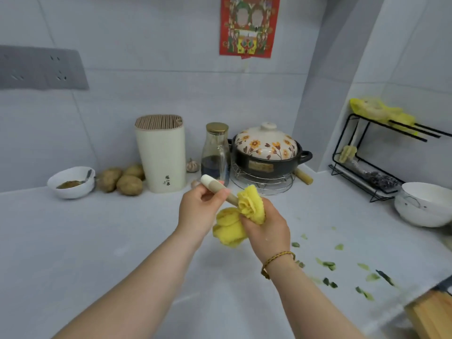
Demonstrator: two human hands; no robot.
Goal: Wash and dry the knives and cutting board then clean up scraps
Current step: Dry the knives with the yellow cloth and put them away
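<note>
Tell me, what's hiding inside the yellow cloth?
A white-tipped handle pokes out of the yellow cloth, held by the left hand. The right hand grips the cloth around the rest. What the handle belongs to is covered and cannot be seen.

Home kitchen, we judged. Pale tiled walls met a white counter (73, 241). At centre frame stood a knife block (160, 155), a flowered clay pot (266, 149) and potatoes (129, 184). A black dish rack (367, 178) sat at right, with vegetable scraps (329, 264) at lower right.
</note>
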